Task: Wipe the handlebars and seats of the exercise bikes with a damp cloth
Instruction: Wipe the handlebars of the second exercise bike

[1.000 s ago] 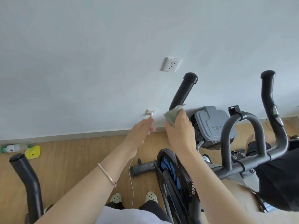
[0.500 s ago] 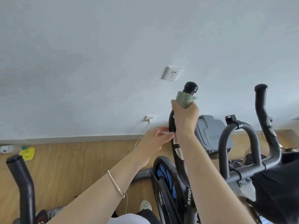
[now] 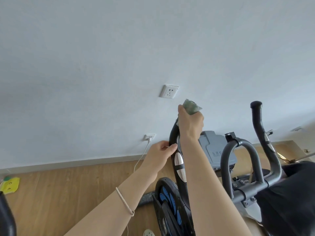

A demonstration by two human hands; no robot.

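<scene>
Up at the tip of the left handlebar [image 3: 173,133], clamps a bunched green cloth [image 3: 191,107] in the right grip [image 3: 190,124], fingers curled tight round it, with cloth poking out above the knuckles and covering the bar's end. Steadies the same bar lower down with the left grip [image 3: 159,155], thumb across the near face and fingers wrapped behind, just above the silver sensor pads [image 3: 179,161]. Wears a thin bracelet [image 3: 124,200] on the left wrist.

Just right of the right forearm: a grey lidded box [image 3: 216,150], partly hidden by the arm. Beside that, a grey loop bar [image 3: 226,160] bolted to the crossbar, then the right handlebar [image 3: 259,123] rising well apart from the wiped one. Below the grips, the black and blue flywheel [image 3: 167,195], close under both forearms. Far right, a dark mass [image 3: 289,193], too unclear to name.

Behind everything, a pale wall [image 3: 119,48] with one socket [image 3: 169,91] near the cloth and a lower socket [image 3: 149,137] with a white cable [image 3: 139,160] plugged in, trailing down past the left wrist. Under that, a skirting board [image 3: 68,163] and a wooden floor [image 3: 68,184].

At the left edge: a yellow object [image 3: 10,185] on the floor and the black handlebar of another bike [image 3: 6,218], well apart from the left arm, with bare floor between them.
</scene>
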